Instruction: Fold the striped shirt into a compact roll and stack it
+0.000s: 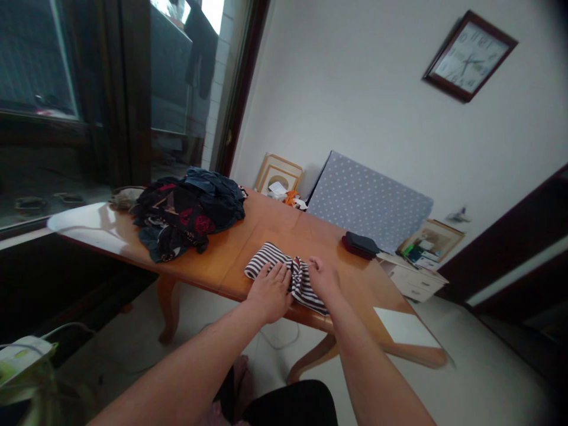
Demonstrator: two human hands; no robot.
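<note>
A black-and-white striped cloth (268, 261) lies folded and bunched on the wooden table (270, 236). My left hand (270, 291) rests flat on its near part, with the fingers slightly apart. My right hand (323, 279) sits on the cloth's right side, its fingers curled against the bunched fabric. Whether those fingers pinch the cloth I cannot tell. To the left, a heap of dark patterned clothes (189, 214) lies on the table, apart from both hands.
A dark folded item (360, 245) lies beyond my right hand, and a white sheet (406, 327) lies at the table's near right corner. Picture frames (278, 174) and a polka-dot board (368, 201) lean against the wall behind. A window (35, 59) runs along the left.
</note>
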